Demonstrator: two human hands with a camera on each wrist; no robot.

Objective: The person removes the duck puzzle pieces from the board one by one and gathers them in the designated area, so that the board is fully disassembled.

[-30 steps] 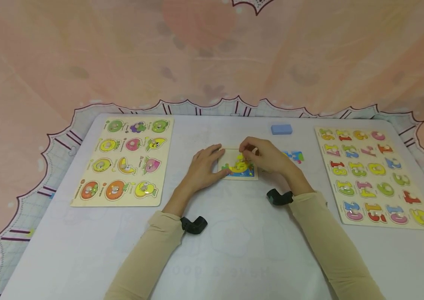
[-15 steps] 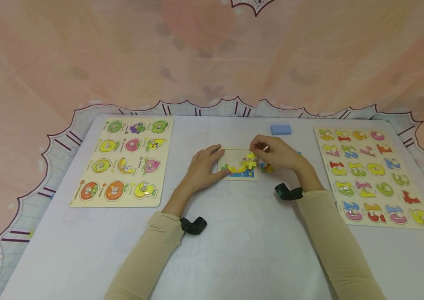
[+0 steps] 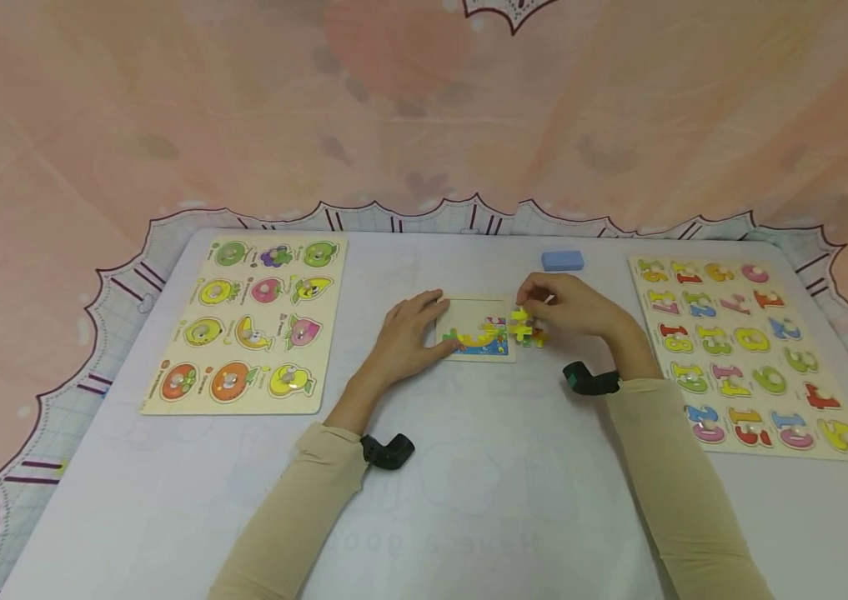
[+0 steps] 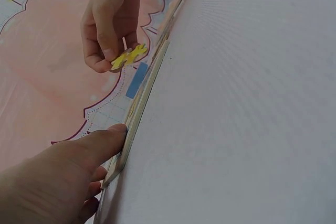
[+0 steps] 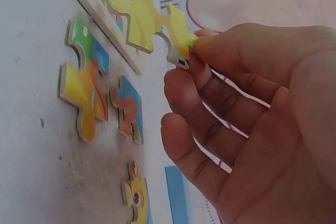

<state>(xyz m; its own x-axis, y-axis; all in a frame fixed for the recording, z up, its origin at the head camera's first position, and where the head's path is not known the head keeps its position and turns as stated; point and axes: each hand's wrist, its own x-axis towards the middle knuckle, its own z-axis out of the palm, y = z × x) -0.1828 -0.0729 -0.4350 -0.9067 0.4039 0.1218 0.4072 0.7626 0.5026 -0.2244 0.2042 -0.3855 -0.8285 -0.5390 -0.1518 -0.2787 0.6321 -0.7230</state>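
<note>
In the head view, my left hand (image 3: 412, 333) holds the left side of a small wooden jigsaw tray (image 3: 469, 310). Its thumb lies at the front and its fingers reach the back corner. Blue and yellow pieces fill the tray's front strip. My right hand (image 3: 569, 308) pinches a yellow jigsaw piece (image 5: 142, 22) between thumb and forefinger, raised just right of the tray. Beneath it, the right wrist view shows a yellow-and-green piece (image 5: 81, 98), an orange-and-blue piece (image 5: 126, 108) and a yellow piece with an eye (image 5: 137, 198) loose on the table.
A blue block (image 3: 562, 261) lies behind the right hand. A fruit puzzle board (image 3: 168, 406) stands to the left, a number puzzle board (image 3: 716, 400) to the right. Black devices (image 3: 388, 451) sit on both wrists. A patterned cloth (image 3: 424, 125) covers the background.
My right hand has moved right, carrying the yellow jigsaw piece from over the tray to beside its right edge. The left hand has stayed put.
</note>
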